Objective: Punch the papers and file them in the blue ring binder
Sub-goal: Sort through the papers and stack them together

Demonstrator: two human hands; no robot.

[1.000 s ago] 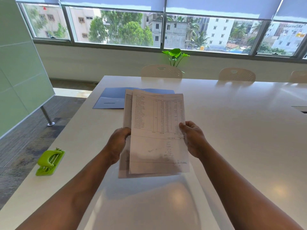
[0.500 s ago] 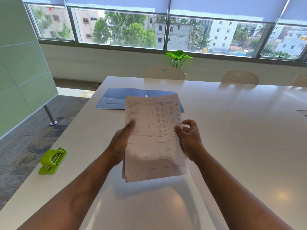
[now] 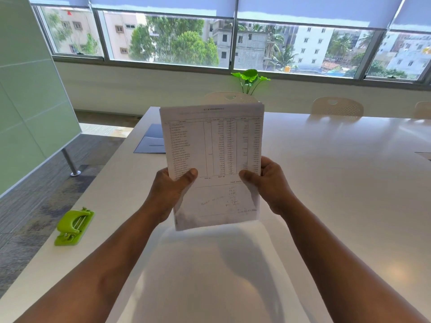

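Long white desk, glossy, running away toward the windows. Near its left edge, close in — a green hole punch, flat on the surface. Farther along the same edge, toward the far left corner — a blue ring binder, lying open and flat, partly hidden.

Both bare forearms reach forward, the left hand and right hand raised, thumbs pinched inward, fingers curled behind.
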